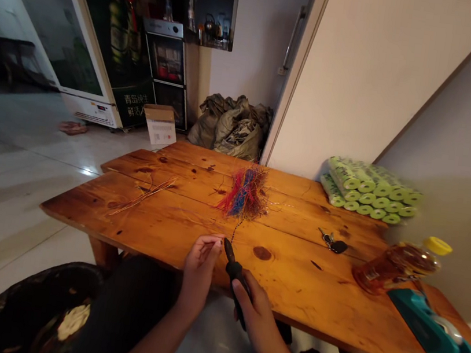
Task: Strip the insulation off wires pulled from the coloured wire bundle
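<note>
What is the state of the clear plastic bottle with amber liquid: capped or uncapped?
Capped: a round yellow plastic cap sits on the bottle's neck. Whether it is screwed tight, I cannot tell.

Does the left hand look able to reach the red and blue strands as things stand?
Probably yes: the strands lie just beyond the left hand across the tabletop, and the dark tool sits to its right, not between them.
</note>
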A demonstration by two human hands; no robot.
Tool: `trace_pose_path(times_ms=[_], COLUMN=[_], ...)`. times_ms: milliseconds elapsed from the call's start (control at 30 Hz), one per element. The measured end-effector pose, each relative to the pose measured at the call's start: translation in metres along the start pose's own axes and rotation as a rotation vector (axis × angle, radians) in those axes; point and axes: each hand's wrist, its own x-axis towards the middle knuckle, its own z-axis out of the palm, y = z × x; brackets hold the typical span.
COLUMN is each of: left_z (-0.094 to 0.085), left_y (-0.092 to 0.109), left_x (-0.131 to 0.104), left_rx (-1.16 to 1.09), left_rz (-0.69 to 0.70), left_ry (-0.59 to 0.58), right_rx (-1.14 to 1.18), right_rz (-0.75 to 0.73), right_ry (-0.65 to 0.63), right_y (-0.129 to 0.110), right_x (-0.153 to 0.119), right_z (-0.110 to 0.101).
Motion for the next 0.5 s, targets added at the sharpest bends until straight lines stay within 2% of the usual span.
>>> trace_pose_path(times_ms=[100, 167, 300, 367, 433, 500], left_z=[-0.002, -0.003, -0.005, -0.005, -0.005, -0.006], left_y=[0.005, 0.009, 0.015, 0.015, 0.013, 0.010], left_x=[0.000, 0.001, 0.006, 0.008, 0.009, 0.007], left_rx=[0.019, 0.134, 0.429, 0.480, 0.439, 0.340], left_rz=[0.009, 0.006, 0.141, 0.194, 0.150, 0.049], left_ry=[-0.003, -0.021, -0.153, -0.215, -0.231, -0.204], right_rx=[-0.009, -0.028, -0.108, -0.191, -0.288, -0.368], right_rz=[-0.001, -0.024, -0.076, -0.113, -0.169, -0.221], right_ry=[0.009, 0.038, 0.102, 0.112, 0.093, 0.055], right_y=[0.001, 0.002, 0.006, 0.008, 0.008, 0.006], right_x=[0.000, -0.001, -0.002, -0.002, -0.002, -0.002], right_z=[-0.001, -0.002, -0.005, -0.008, -0.010, -0.012])
